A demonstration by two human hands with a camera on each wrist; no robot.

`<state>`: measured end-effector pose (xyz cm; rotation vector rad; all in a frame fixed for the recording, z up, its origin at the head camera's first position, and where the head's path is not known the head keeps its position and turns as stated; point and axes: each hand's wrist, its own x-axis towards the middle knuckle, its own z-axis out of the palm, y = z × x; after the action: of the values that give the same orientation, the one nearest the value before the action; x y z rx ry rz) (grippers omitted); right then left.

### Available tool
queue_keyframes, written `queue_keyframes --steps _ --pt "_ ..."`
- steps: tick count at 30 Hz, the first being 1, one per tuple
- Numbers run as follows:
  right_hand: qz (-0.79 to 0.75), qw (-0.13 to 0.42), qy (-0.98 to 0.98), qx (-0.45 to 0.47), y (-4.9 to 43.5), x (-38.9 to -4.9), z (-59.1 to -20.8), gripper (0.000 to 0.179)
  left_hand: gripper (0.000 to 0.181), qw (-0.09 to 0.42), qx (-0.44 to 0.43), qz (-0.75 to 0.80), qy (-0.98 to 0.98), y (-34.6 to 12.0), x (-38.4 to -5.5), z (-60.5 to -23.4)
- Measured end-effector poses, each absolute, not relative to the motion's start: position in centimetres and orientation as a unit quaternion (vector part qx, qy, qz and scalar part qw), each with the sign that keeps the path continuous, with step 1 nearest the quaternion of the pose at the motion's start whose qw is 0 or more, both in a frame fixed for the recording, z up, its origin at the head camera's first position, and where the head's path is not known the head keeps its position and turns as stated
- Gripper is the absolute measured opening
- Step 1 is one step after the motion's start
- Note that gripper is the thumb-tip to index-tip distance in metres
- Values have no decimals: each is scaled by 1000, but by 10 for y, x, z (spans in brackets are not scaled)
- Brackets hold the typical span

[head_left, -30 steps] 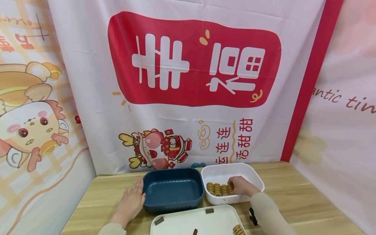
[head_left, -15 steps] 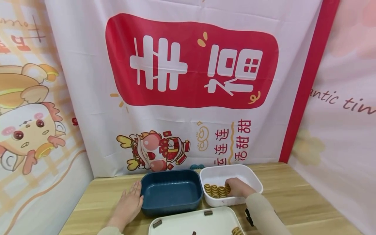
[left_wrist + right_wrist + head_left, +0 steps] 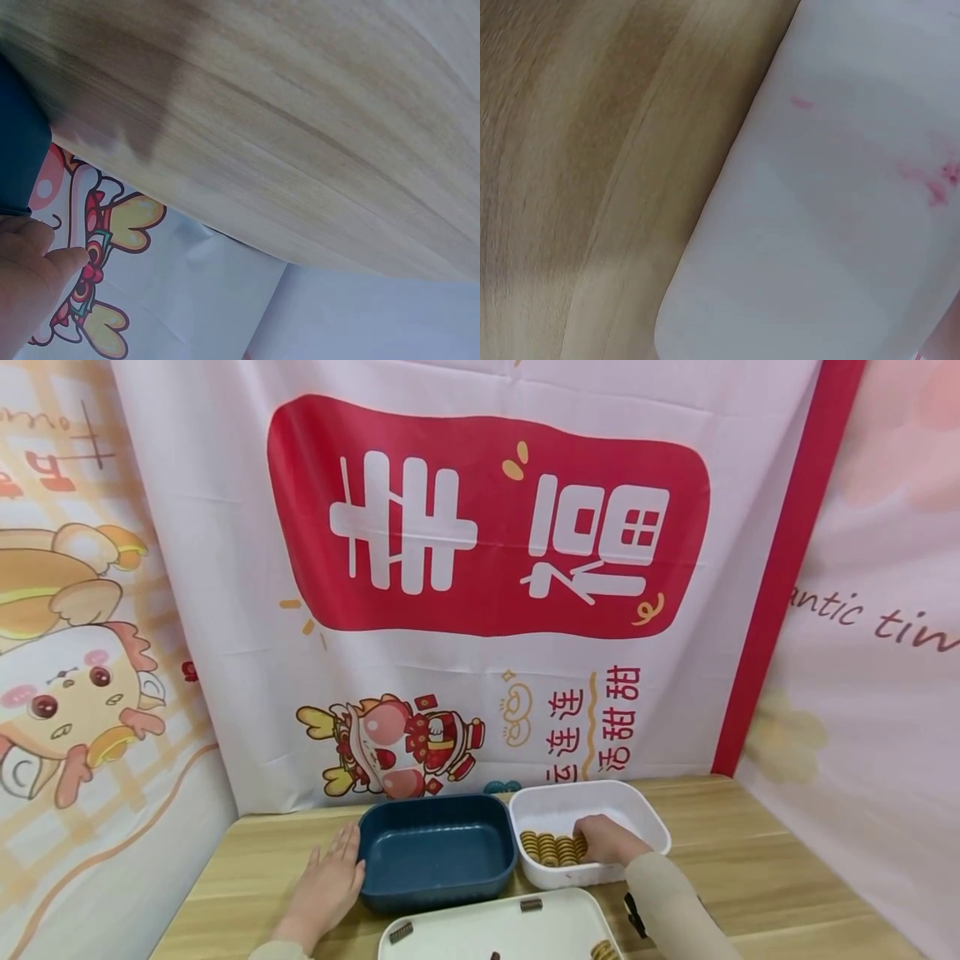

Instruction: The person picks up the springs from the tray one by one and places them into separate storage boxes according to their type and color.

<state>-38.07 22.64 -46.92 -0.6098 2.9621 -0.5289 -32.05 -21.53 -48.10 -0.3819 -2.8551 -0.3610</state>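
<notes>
Right hand (image 3: 606,840): is holding, fingers curled, the rightmost of the round biscuits (image 3: 547,850), which are sitting in rows inside the white bin (image 3: 557,878); likely light, stiff, crumbly, calling for gentle end-to-end pinching. Left hand (image 3: 327,881): is resting, fingers straight, against the blue bin (image 3: 442,860).

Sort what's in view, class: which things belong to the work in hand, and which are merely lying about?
Belong to the work:
left hand, resting against the blue box
right hand, fingers curled on golden pieces inside the white box
probably the white tray, bearing similar ones and dark ridged pieces

Apparently just there:
red-and-white banner behind
cartoon-printed sheet at left
</notes>
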Motion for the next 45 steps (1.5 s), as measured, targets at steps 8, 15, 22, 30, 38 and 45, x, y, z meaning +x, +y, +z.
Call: queue_keyframes --steps 8,15,22,30,38,45 --pt "-159 31 966 -200 225 -380 -468 25 55 119 -132 -123 -976 -215 -320 -478" --pt "-161 34 967 -197 225 -380 -466 29 56 104 -129 -124 -978 -215 -320 -477" --pt "-180 38 965 -187 225 -379 -461 38 55 103 -125 -124 -979 -215 -321 -477" --pt "-177 -19 949 -262 235 -366 -447 45 56 102 -129 -123 -979 -214 -324 -481" --pt "-172 -56 939 -292 242 -348 -428 45 55 113 -129 -126 -977 -216 -323 -482" --pt "-189 -45 921 -337 237 -328 -416 46 55 119 -131 -123 -977 -217 -321 -483"
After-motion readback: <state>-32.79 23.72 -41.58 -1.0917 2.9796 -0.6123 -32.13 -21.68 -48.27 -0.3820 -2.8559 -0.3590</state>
